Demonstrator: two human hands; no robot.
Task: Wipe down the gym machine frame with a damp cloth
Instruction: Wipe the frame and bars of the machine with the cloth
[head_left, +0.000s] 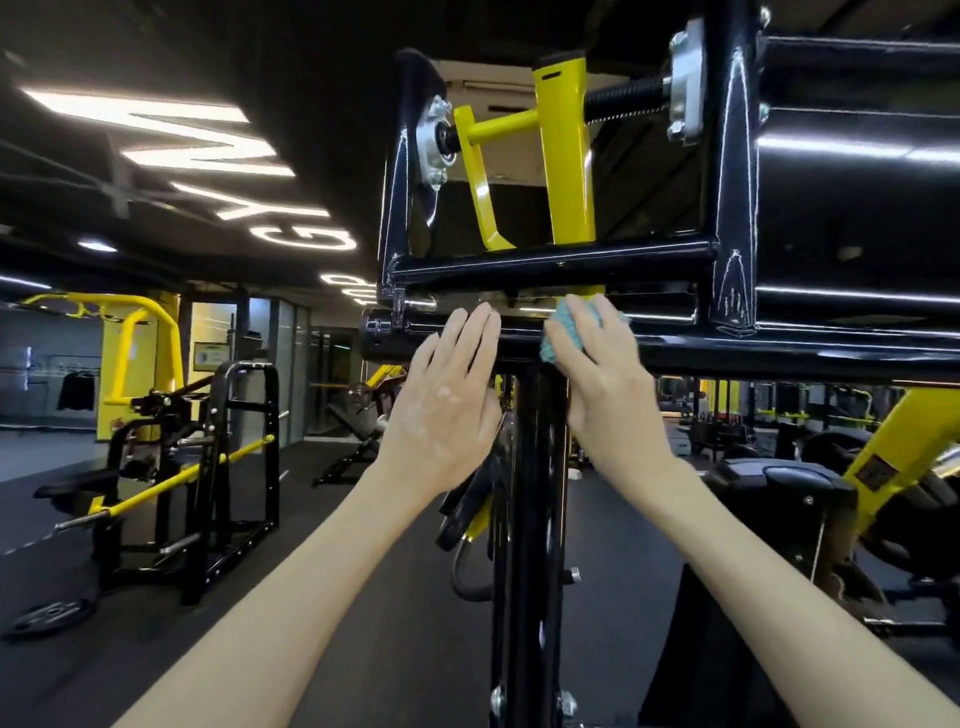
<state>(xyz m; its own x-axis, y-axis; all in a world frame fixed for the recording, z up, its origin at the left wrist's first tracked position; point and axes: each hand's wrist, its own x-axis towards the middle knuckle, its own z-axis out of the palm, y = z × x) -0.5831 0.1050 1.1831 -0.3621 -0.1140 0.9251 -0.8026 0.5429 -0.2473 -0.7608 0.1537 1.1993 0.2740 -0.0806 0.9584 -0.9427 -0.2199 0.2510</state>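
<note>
Our left hand (447, 400) and right hand (597, 379) sit either side of the black upright post (537, 493), which splits the space under the horizontal bar (753, 351) in two. Left of the post the way lies open down to the floor (332, 519) — only the black straps (470, 499) hanging just beside the post crowd it. Above the bar we see a thin slot below the upper crossbar (519, 265); the cloth (569, 325) gripped in our right hand fills part of it. Higher up, yellow arms (563, 171) stand inside the frame opening, and a big black panel (857, 218) walls off the right side.
</note>
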